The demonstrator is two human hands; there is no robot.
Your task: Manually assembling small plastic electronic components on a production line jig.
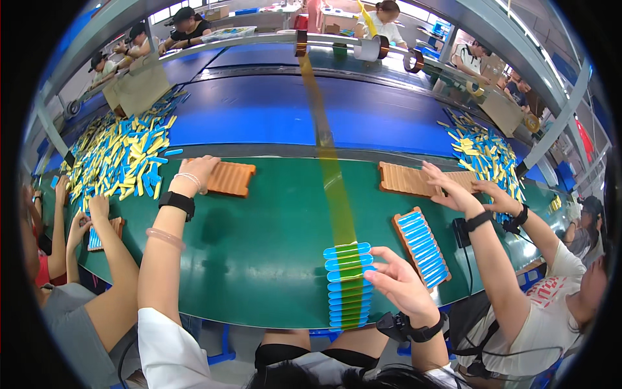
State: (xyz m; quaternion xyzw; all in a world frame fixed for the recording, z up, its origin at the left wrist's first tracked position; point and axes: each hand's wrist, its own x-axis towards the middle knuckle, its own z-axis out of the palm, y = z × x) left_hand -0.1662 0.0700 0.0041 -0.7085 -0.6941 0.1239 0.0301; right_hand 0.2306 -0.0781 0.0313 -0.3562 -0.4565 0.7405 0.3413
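Note:
My left hand [202,171] grips the left end of a brown ridged tray [231,179] on the green table; some of its fingertips are hidden. My right hand [403,285] is beside a column of blue strips with rounded ends [350,295], its thumb at the right edge of one strip and its index finger apart above it. A band of yellow see-through tape [334,188] lies over the middle of these strips and runs away from me to a roll [301,43] on the bar.
Heaps of blue and yellow strips [123,159] [483,152] lie at both sides. Right of me stand a filled tray of blue strips [422,247] and another brown tray [408,179], near a co-worker's hands [453,191]. Beyond the table runs a blue belt [246,117].

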